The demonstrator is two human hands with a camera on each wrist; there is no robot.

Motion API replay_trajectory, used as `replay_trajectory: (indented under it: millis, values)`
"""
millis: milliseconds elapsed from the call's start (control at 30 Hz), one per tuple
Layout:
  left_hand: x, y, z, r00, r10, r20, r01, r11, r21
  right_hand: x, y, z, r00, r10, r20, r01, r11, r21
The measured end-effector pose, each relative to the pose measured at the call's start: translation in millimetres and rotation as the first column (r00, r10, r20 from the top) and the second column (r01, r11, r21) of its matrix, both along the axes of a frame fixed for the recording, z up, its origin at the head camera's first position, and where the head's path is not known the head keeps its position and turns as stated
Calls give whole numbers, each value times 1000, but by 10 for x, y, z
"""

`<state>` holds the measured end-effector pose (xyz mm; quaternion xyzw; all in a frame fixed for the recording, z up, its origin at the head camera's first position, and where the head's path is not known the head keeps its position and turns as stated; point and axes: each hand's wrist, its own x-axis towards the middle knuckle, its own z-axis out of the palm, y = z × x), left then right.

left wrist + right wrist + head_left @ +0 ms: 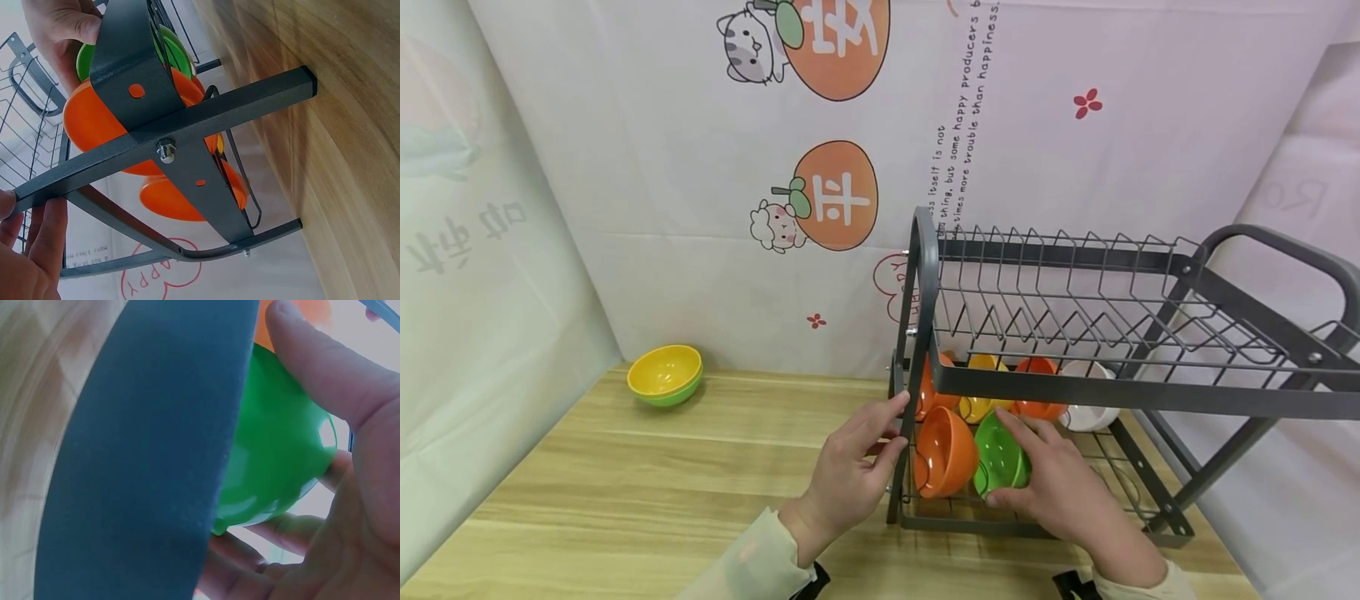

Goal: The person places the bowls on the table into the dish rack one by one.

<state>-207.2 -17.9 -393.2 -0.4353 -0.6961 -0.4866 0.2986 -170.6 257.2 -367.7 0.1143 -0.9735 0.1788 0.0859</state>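
A green bowl (997, 454) stands tilted on its side in the lower tier of the dark dish rack (1022, 383). My right hand (1067, 479) holds it, thumb and fingers spread around its outside; the right wrist view shows the green bowl (281, 444) partly behind a dark rail. With thumb and fingers, my left hand (853, 458) pinches the rack's front left post (56, 181). Just left of the green bowl sits an orange bowl (951, 454), also on its side. Behind them are another orange bowl (934, 392), a yellow bowl (976, 407), a red-orange bowl (1037, 407) and a white bowl (1082, 417).
A yellow bowl (664, 372) is nested in a green one (672, 398) at the wooden table's (625, 492) far left. The rack's upper wire basket (1075, 308) overhangs the lower tier. A printed cloth (700, 192) hangs behind the table.
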Motion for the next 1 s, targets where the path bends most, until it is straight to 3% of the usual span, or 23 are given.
replay_trajectory:
  millis: [233,433,667,900,1000]
  values:
    - [2,6,-19,1000,22,4,-22,1000,-15,34,37,65,999,28,24,-26,997,-68]
    - [2,5,-15,1000,18,-6,-18,1000,-7,72,-10,233,997,-55,46,58,996,-66]
    - [-4,8,-27,1000,15,-9,-15,1000,2,208,-156,365,986,-135,-93,131,991,-40]
    - [6,3,-31,1000,8,17,-8,1000,-1,321,-399,354,970,-92,-227,50,982,-181]
    - [12,-30,-28,998,-30,56,30,999,-10,362,-526,338,966,-60,-253,-6,967,-253]
